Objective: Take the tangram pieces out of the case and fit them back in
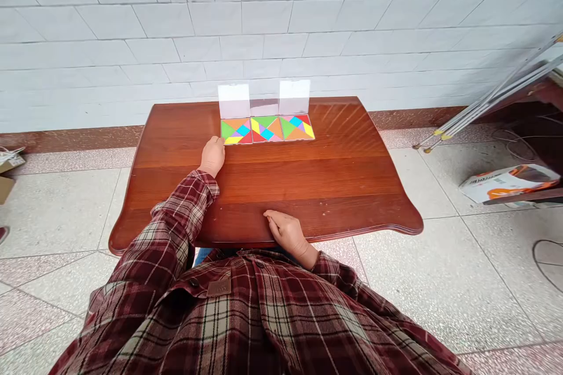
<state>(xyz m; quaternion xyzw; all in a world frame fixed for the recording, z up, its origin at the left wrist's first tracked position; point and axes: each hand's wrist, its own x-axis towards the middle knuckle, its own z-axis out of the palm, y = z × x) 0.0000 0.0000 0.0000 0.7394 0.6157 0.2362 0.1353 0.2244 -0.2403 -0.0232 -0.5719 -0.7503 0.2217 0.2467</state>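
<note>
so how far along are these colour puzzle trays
Done: all three puzzle trays look filled with coloured pieces. In hand: the left hand touches the left tray at its corner; the right hand rests on the near edge of the table, holding nothing. Left: two white lids stand upright, not closed.

Three open tangram boxes [267,128] abreast

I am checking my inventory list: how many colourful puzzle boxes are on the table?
3, side by side in a row at the far side of the table: the left box beside the left hand, the middle box, the right box. None appears hidden.
</note>
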